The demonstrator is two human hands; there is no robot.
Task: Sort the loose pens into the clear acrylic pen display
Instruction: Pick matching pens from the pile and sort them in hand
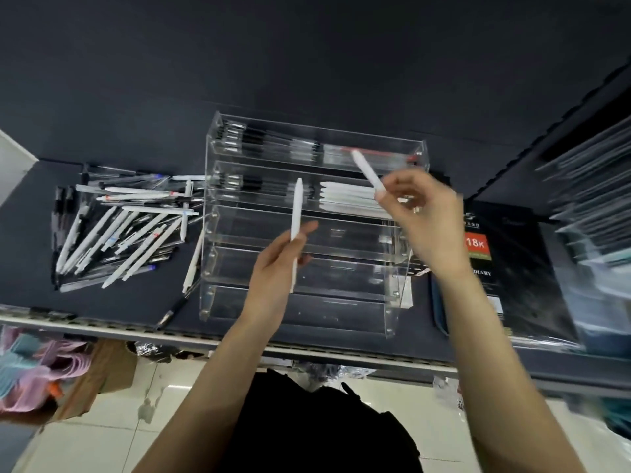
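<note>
head view, left hand (pixel 276 264) pinching upright white pen (pixel 296 216), right hand (pixel 423 216) raised, gripping tilted pen (pixel 367 172)

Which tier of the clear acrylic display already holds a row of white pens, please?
The second tier from the back: white pens lie side by side in its right half. The back tier holds dark and red-marked pens, and the front tiers look empty.
</note>
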